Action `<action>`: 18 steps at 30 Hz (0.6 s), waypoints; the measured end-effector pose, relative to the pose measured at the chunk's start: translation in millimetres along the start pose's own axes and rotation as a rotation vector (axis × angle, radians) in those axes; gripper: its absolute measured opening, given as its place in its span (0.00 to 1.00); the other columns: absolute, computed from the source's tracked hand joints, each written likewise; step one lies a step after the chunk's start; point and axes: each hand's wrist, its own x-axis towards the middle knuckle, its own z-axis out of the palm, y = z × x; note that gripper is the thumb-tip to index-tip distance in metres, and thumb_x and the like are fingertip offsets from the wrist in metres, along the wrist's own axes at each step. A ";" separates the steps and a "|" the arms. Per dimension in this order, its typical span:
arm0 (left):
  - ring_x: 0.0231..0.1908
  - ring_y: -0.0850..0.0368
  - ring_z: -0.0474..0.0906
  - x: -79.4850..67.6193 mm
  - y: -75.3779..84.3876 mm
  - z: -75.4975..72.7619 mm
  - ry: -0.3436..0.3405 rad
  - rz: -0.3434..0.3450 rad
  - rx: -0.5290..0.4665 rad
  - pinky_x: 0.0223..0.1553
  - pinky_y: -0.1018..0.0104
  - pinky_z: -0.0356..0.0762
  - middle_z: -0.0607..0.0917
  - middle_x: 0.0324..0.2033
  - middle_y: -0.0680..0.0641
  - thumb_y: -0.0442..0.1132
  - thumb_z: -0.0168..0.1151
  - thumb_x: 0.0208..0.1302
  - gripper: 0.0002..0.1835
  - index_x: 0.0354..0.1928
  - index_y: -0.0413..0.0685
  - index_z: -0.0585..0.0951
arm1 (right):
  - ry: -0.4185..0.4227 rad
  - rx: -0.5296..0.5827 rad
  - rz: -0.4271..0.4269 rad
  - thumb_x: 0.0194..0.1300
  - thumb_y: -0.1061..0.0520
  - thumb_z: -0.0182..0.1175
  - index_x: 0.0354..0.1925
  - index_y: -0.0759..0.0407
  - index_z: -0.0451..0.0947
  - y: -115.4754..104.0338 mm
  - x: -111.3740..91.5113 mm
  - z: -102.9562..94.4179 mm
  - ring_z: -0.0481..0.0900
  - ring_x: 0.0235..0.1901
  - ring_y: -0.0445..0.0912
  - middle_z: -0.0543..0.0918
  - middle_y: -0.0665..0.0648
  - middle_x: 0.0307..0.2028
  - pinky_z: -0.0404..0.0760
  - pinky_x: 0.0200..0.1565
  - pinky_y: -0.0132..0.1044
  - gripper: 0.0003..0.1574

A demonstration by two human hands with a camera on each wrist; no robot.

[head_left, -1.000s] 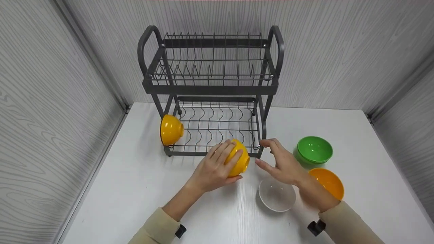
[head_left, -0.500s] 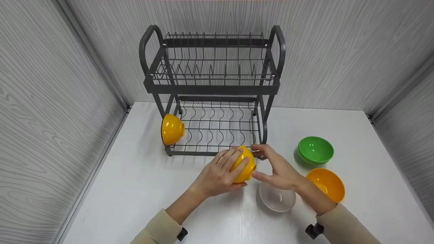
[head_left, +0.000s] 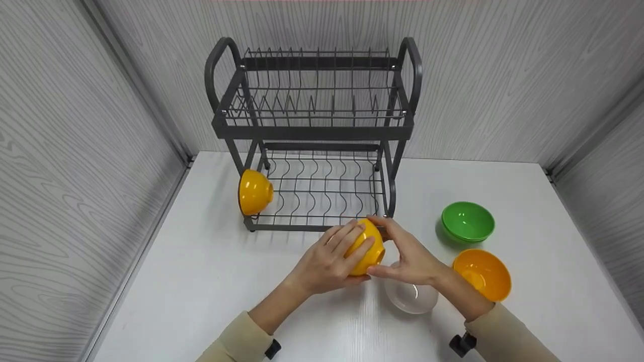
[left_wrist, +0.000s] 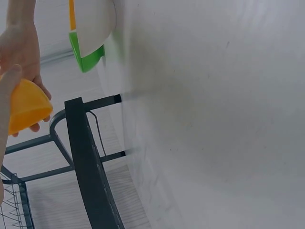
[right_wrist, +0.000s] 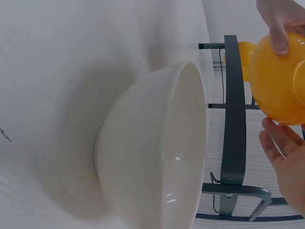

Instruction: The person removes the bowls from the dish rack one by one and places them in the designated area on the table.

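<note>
My left hand [head_left: 324,264] grips a yellow bowl [head_left: 371,257], fingers spread over its outside and thumb underneath. The bowl is tipped on its side, its foot facing right, in front of the rack. At its right side, my right hand [head_left: 410,259] touches it with thumb and fingertips. In the right wrist view, those fingers [right_wrist: 276,140] look fairly straight against the yellow bowl [right_wrist: 276,78]. Below the right hand a white bowl [head_left: 411,297] stands upright on the table. A second yellow bowl [head_left: 254,192] stands on its side at the left of the lower rack tier.
A two-tier dark dish rack [head_left: 312,132] stands at the back, with wire slots on both levels. To the right lie stacked green bowls [head_left: 468,221] and an orange bowl [head_left: 485,274], partly behind the right forearm. Grey wood-grain walls enclose the white table [head_left: 176,281].
The left hand has carried the yellow bowl slightly right and toward me. The right hand has come in from the right and now touches the bowl, having been apart from it.
</note>
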 end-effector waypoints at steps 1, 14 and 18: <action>0.61 0.47 0.81 -0.1 0.3 0.4 0.003 0.001 -0.005 0.62 0.62 0.82 0.83 0.58 0.43 0.69 0.68 0.62 0.37 0.63 0.50 0.81 | -0.001 0.003 -0.001 0.58 0.40 0.76 0.81 0.46 0.57 0.2 0.1 0.1 0.82 0.58 0.41 0.75 0.48 0.71 0.83 0.63 0.48 0.60; 0.67 0.46 0.76 -2.3 3.9 0.0 -0.031 -0.031 -0.057 0.67 0.60 0.79 0.78 0.64 0.41 0.72 0.66 0.62 0.43 0.67 0.49 0.76 | 0.083 -0.006 -0.113 0.53 0.46 0.81 0.79 0.53 0.62 6.4 1.0 0.8 0.82 0.56 0.43 0.78 0.50 0.67 0.84 0.60 0.37 0.61; 0.69 0.46 0.73 -4.8 2.7 -2.3 -0.052 -0.038 -0.063 0.68 0.60 0.77 0.75 0.67 0.39 0.76 0.64 0.60 0.48 0.70 0.48 0.72 | 0.124 -0.021 -0.151 0.51 0.48 0.82 0.78 0.53 0.63 8.9 -0.2 -1.1 0.82 0.56 0.44 0.78 0.53 0.67 0.85 0.59 0.37 0.62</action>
